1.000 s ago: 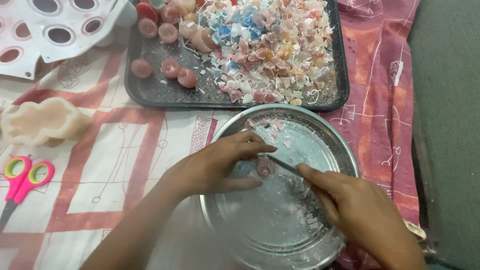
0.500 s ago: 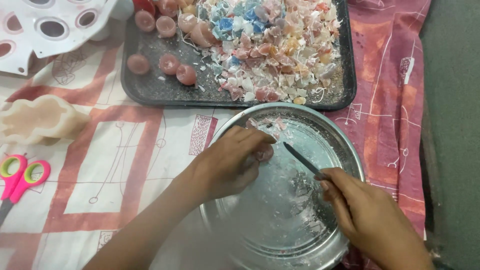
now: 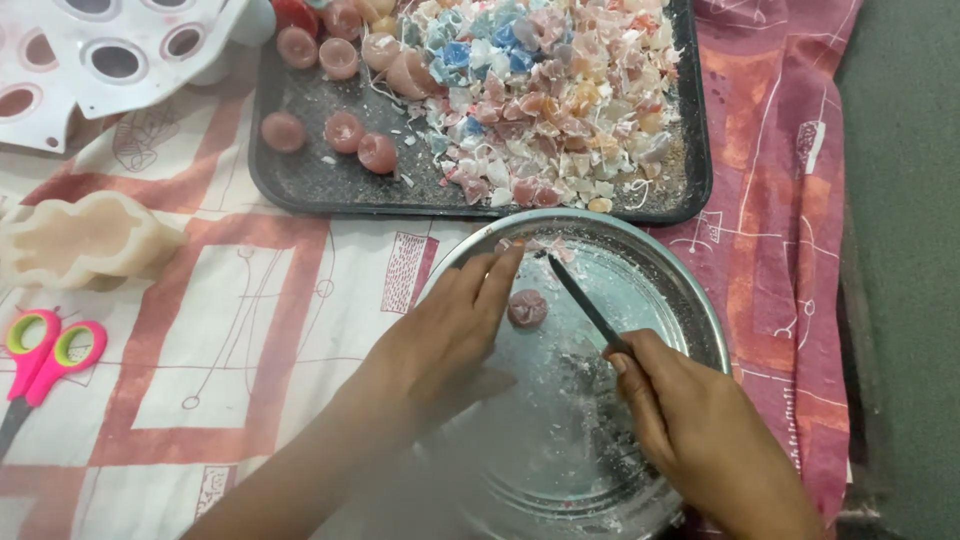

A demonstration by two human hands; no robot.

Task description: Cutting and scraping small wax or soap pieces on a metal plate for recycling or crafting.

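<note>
Pink-and-white patterned cloth (image 3: 250,330), over what may be a floor. Directly on it: black rectangular tray (image 3: 300,185), round steel plate (image 3: 690,300), pink-handled scissors (image 3: 40,360), cream silicone mould (image 3: 85,240), white plastic mould (image 3: 120,50).

The round plate (image 3: 660,290) is shiny metal, dusted with pale waxy flakes, and a small pink waxy disc (image 3: 527,308) lies matt on it. At twelve o'clock the dark tray (image 3: 300,180) looks rough and speckled, holding matt, chalky chips (image 3: 540,100). The cloth (image 3: 200,340) underneath is soft printed fabric. At nine o'clock the scissors (image 3: 45,355) have glossy plastic handles.
</note>
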